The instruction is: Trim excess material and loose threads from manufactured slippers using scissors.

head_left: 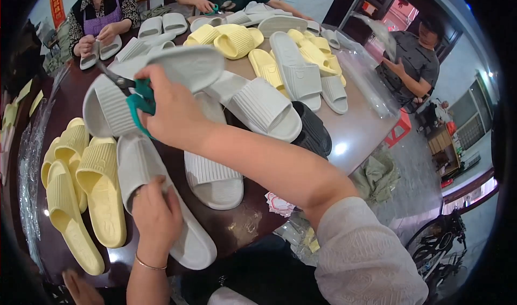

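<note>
We hold teal-handled scissors clamped in our right hand, blades against the strap of a grey slide sandal lying toe-up on the dark round table. Our left hand is closed over a second grey sandal just below it. Yellow sandals lie to the left, touching it. Small white-and-red paper tags sit at the table's near edge, with crumpled clear bags beside them. A long clear plastic sheet runs along the table's right rim. A red banner hangs at upper left. We see no containers.
</note>
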`<state>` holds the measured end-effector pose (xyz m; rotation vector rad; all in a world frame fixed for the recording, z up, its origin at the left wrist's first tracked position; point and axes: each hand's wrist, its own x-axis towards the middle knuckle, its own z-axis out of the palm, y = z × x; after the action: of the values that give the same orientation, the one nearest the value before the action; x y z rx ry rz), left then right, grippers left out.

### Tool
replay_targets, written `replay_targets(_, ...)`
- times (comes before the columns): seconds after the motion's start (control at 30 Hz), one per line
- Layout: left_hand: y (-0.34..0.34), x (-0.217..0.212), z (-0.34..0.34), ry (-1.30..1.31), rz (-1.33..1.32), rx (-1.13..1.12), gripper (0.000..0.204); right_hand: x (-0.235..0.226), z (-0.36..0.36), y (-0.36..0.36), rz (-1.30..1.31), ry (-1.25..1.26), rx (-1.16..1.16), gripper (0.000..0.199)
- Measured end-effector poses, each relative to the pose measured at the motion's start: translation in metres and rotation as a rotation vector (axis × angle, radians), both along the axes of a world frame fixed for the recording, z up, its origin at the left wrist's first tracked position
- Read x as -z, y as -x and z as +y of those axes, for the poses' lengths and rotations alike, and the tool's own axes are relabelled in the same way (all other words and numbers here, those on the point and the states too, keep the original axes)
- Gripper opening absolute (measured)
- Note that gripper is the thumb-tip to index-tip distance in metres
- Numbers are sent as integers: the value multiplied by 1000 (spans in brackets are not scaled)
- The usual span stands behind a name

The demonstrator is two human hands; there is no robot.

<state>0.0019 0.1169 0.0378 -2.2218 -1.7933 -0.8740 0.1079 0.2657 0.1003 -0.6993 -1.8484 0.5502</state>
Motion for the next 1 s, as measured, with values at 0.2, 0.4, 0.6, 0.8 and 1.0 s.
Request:
replay_targets(0.2,1,-1,2,-157,-173,-30,33,-29,-63,-25,-26,-19,16,46)
replay_targets(0.4,6,-3,-2,-117,-105,108,46,-4,-106,-40,-29,435,-243,49)
replay_targets(0.6,1,-2,-4,87,-159,4,50,12,-102,-63,-91,552,-274,52)
replay_targets(0.8,2,0,2,185,-236,-59,50,19,-114,-100,-102,416,18,56)
replay_targets(1.0,-14,-4,15,12,-317,28,58,38,-114,-140,-171,179,363,57)
